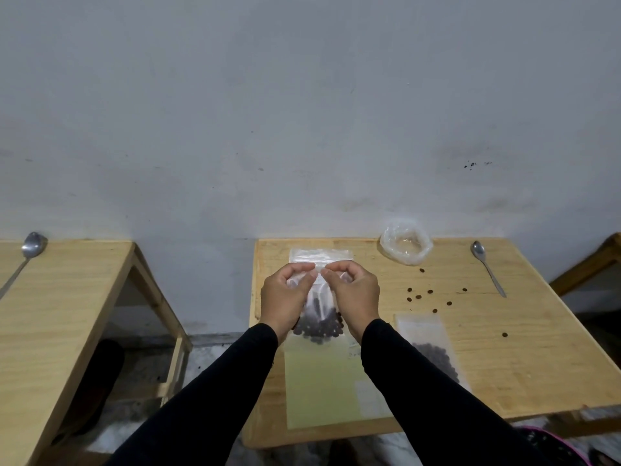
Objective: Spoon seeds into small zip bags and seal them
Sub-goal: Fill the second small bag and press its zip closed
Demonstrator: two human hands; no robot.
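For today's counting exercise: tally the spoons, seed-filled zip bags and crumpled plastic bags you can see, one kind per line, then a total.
Spoons: 2
Seed-filled zip bags: 2
Crumpled plastic bags: 1
Total: 5

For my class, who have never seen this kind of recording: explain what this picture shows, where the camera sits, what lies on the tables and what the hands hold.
There is one picture, from a camera worn on a person's head, looking down at bare hands in black sleeves. The left hand and right hand pinch the top of a small clear zip bag with dark seeds at its bottom. On the wooden table lie another filled bag, scattered seeds, a spoon, a crumpled plastic bag and flat empty bags. A second spoon lies on the left table.
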